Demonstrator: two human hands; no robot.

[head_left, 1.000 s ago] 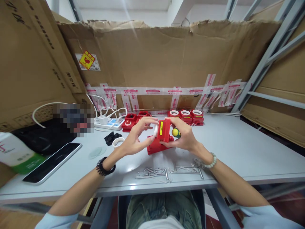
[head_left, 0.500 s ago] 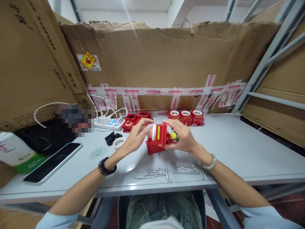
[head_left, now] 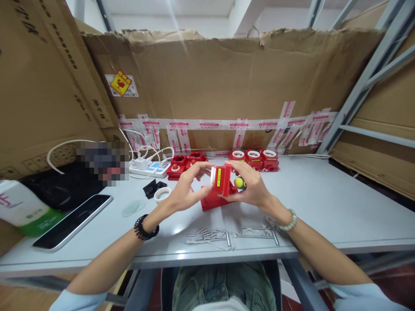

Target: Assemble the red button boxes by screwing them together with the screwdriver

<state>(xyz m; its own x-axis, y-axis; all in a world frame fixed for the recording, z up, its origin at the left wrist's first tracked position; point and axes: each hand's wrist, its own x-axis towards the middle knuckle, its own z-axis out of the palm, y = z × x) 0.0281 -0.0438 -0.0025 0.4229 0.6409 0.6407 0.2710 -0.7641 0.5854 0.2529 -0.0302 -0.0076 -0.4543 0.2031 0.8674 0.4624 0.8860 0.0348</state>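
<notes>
Left hand (head_left: 185,189) has spread wider, now gripping the white ring (head_left: 212,175); right hand (head_left: 253,185) grips red box (head_left: 222,188) above base (head_left: 210,202).

A flat phone with a dark screen and pale rim (head_left: 73,222) lay at the lower left of the frame, beside a white-and-green package (head_left: 27,211). A white rectangular power strip (head_left: 160,171) with white cables (head_left: 155,149) sat left of centre. Brown cardboard (head_left: 207,77) with red-printed whitish tape (head_left: 209,125) spanned the upper middle, and grey metal bars (head_left: 359,82) slanted at the upper right.
</notes>
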